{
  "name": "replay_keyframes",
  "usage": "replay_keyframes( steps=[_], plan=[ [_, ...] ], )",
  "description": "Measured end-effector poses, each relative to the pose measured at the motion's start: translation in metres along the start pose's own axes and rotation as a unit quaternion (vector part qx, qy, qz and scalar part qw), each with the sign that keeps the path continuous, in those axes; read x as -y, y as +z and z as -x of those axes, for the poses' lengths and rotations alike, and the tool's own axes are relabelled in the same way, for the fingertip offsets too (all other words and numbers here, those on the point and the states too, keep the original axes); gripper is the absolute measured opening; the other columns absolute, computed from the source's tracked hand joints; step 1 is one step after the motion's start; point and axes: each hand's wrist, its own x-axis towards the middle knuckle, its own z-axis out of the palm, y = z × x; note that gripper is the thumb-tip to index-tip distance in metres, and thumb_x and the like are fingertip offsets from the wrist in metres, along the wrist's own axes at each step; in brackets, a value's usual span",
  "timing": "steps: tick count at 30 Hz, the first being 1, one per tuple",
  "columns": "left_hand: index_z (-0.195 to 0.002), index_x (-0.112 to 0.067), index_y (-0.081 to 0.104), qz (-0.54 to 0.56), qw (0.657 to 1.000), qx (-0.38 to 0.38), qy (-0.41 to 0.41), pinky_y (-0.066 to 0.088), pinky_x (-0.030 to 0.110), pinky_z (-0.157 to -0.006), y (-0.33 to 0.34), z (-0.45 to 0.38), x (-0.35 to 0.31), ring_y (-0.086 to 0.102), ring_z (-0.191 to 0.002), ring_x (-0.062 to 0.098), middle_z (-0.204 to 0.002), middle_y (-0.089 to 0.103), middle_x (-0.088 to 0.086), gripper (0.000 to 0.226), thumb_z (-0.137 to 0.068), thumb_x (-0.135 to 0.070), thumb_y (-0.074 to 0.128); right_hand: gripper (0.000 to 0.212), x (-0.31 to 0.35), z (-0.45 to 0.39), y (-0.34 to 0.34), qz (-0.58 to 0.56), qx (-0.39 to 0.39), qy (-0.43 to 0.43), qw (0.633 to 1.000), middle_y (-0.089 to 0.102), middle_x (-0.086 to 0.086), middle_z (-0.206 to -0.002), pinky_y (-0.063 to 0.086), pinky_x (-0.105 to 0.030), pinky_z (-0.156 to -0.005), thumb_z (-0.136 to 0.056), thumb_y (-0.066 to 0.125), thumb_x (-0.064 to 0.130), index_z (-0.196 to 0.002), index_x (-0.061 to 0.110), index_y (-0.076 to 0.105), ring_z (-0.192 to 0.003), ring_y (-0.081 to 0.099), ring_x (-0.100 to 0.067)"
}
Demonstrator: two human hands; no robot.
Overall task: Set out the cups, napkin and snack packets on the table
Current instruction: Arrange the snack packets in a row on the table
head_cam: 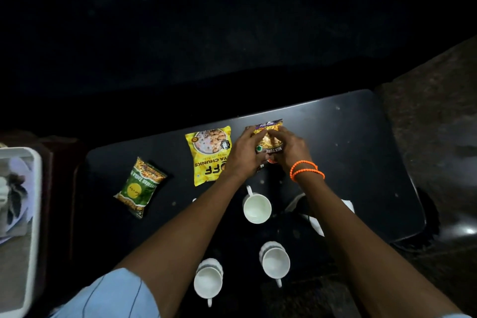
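- We see both hands meeting at the far middle of the dark table, and between them sits a purple-and-orange snack packet marked MIXTURE.
- Our left hand wraps the packet's left edge, fingers curled up its side; this grip is grasping the MIXTURE packet.
- Our right hand closes on the packet's right edge in the same way, so that grip is grasping the same packet. An orange beaded bracelet circles the right wrist.
- We cannot tell whether the packet rests on the table or is lifted just clear of it.
- Just left of the hands lies a yellow packet, flat on the table, its print upside down to us; the left hand overlaps its lower right corner.
- Further left, well apart from the yellow one, lies a green packet, tilted.
- Three white cups stand upright nearer to us: one cup between our forearms with its handle pointing away, a second cup below it with its handle toward us, and a third cup at the lower left, partly under the left forearm.
- A white napkin lies under the right forearm, mostly hidden.
- At the far left edge stands a white tray holding crumpled cloth or paper, blurred.
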Motion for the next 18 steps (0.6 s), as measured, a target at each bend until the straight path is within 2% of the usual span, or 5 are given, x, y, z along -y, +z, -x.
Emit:
replay_keyframes(
  steps=[7,9,12,15,18],
  plan=[
    [-0.125,-0.012,0.075,0.09,0.978,-0.185,0.023,0.052,0.031,-0.105,-0.074,0.057,0.045,0.064,-0.122,0.015,-0.13,0.071,0.007,0.035,-0.09,-0.007,0.074,0.06,0.064,0.025,0.004,-0.08,-0.11,-0.031,0.99,0.063,-0.017,-0.139,0.043,-0.04,-0.114,-0.08,0.075,-0.005,-0.137,0.008,0.063,-0.132,0.056,-0.033],
    [-0.114,-0.014,0.079,0.098,0.956,-0.276,-0.016,0.053,0.016,-0.092,-0.103,0.081,0.074,0.067,-0.103,0.009,-0.115,0.073,0.003,0.026,-0.091,-0.006,0.071,0.049,0.098,0.036,0.024,-0.139,-0.071,-0.039,0.987,0.071,-0.015,-0.124,0.053,-0.039,-0.102,-0.082,0.076,-0.001,-0.129,0.007,0.069,-0.114,0.066,-0.03],
    [-0.11,-0.011,0.079,0.063,0.921,-0.366,-0.114,0.052,0.026,-0.092,-0.14,0.113,0.124,0.069,-0.1,0.024,-0.111,0.072,0.008,0.024,-0.089,-0.004,0.071,0.037,0.151,0.046,0.068,-0.183,0.078,0.003,0.98,0.077,-0.01,-0.111,0.058,-0.035,-0.092,-0.081,0.083,0.011,-0.118,0.01,0.074,-0.099,0.073,-0.023],
    [-0.125,-0.011,0.072,0.026,0.924,-0.311,-0.22,0.045,0.031,-0.101,-0.165,0.132,0.174,0.064,-0.118,0.032,-0.126,0.068,0.014,0.034,-0.092,-0.019,0.074,0.043,0.196,0.05,0.122,-0.178,0.211,0.057,0.959,0.076,-0.014,-0.113,0.056,-0.038,-0.097,-0.079,0.087,0.026,-0.114,0.009,0.071,-0.106,0.072,-0.03],
    [-0.136,-0.01,0.065,0.119,0.927,-0.174,-0.31,0.05,0.038,-0.107,-0.176,0.142,0.203,0.067,-0.121,0.03,-0.131,0.07,0.015,0.049,-0.092,-0.031,0.076,0.064,0.226,0.053,0.167,-0.182,0.216,0.132,0.95,0.07,-0.021,-0.124,0.055,-0.037,-0.092,-0.076,0.088,0.039,-0.121,0.004,0.06,-0.114,0.068,-0.037]
  ],
)
